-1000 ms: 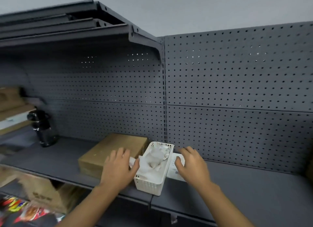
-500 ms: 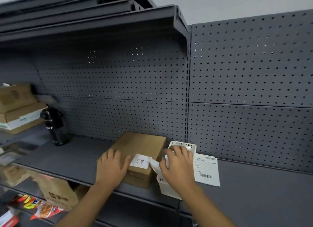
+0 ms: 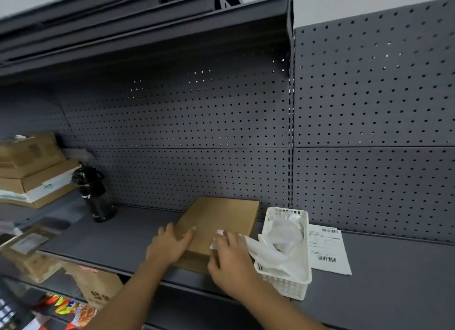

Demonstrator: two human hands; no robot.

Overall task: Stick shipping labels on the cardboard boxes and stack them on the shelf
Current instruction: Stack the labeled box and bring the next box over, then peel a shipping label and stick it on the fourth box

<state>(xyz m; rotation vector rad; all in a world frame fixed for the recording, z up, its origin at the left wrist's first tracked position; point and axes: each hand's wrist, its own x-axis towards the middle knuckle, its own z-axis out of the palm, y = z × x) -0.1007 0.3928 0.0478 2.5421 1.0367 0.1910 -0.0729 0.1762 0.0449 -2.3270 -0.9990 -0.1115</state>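
Two hands (image 3: 170,246) (image 3: 231,260) flat on one cardboard box (image 3: 219,221); one basket (image 3: 285,284) beside.

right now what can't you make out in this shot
- Label on the box: head view, mostly under the right hand.
- Print on the sheet beside the basket: too small.
- Basket contents: crumpled white, unclear.
- Boxes at left: blurred, cut by the edge.
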